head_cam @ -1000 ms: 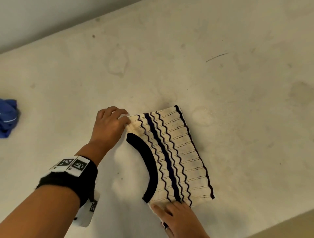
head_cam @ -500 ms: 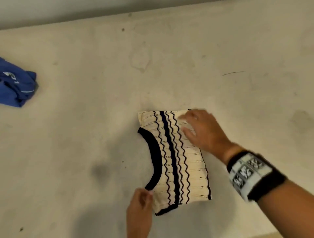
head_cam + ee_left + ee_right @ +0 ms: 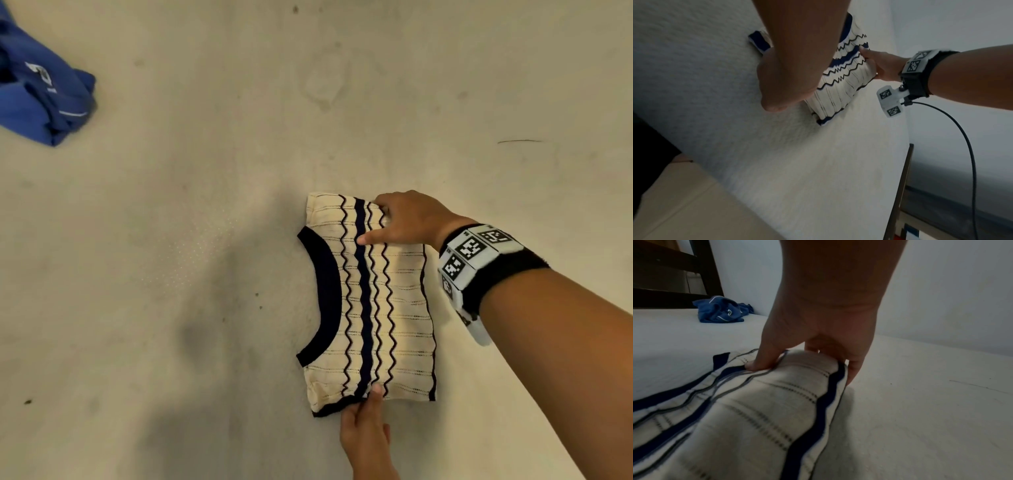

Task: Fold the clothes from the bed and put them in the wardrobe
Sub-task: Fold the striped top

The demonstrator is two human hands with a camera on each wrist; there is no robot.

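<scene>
A folded cream knit top [image 3: 400,308] with navy wavy stripes and a navy neckline lies on the pale mattress [image 3: 171,240]. My right hand [image 3: 404,222] grips its far edge. The thumb presses on top and the fingers [image 3: 853,369] curl round the edge underneath. My left hand [image 3: 366,428] pinches the near edge of the top, thumb on the fabric. The left wrist view shows the top [image 3: 840,87] held between my left hand [image 3: 789,73] and my right hand [image 3: 879,65]. In the right wrist view the top [image 3: 756,410] bulges up by the fingers.
A crumpled blue garment [image 3: 37,99] lies at the far left of the bed, near a dark wooden frame [image 3: 663,272] and the wall. The mattress's near edge and the tiled floor [image 3: 684,203] show below it.
My right hand went from lying flat on the top to gripping its far edge. My left hand slid right along the near edge and now pinches it.
</scene>
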